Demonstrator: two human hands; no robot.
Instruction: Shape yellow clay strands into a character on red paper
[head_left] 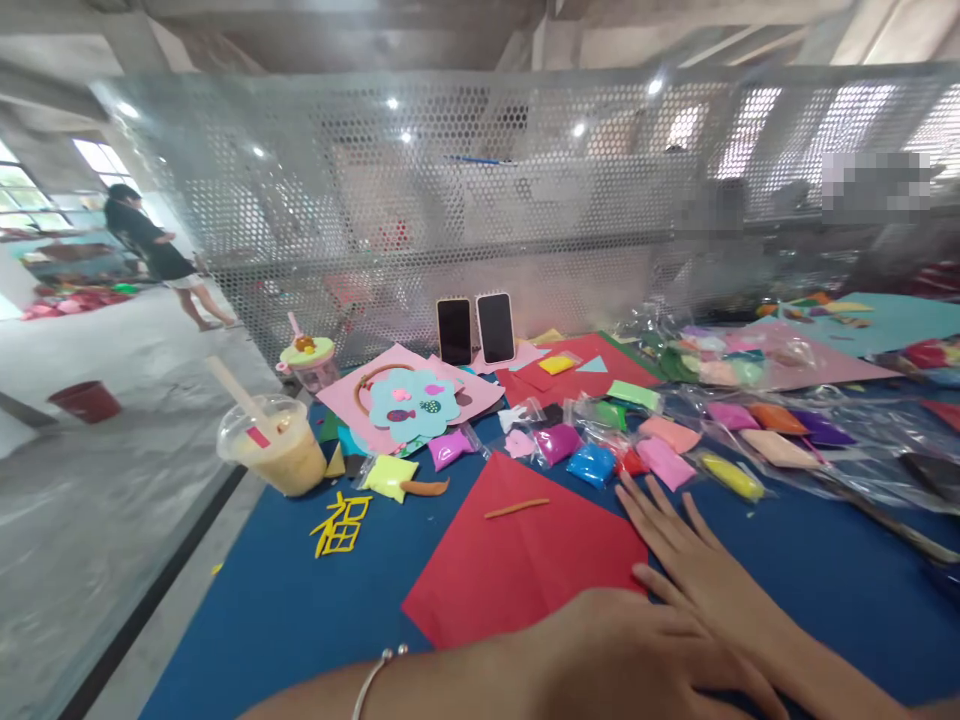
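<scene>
My right hand (675, 545) lies open, fingers spread, with the fingertips at the right corner of a red paper sheet (525, 560). A thin orange-brown clay strip (517, 508) rests on the sheet's upper part. My left hand (645, 655), with a silver bracelet on its wrist, crosses low in front of my right wrist. Its blurred fingers point right and look apart; I see nothing in them. Just past my right fingertips are pink (666, 464), red (631, 460) and blue (591, 464) clay packets. A yellow clay character (343, 524) lies left of the sheet.
A drink cup with a straw (281, 455) stands at the table's left edge. Two phones (496, 328) lean against the perforated metal screen (450, 200). Paper crafts (416, 400) and several more clay packets lie across the back. A person (154, 240) stands far left, near a bucket (86, 402).
</scene>
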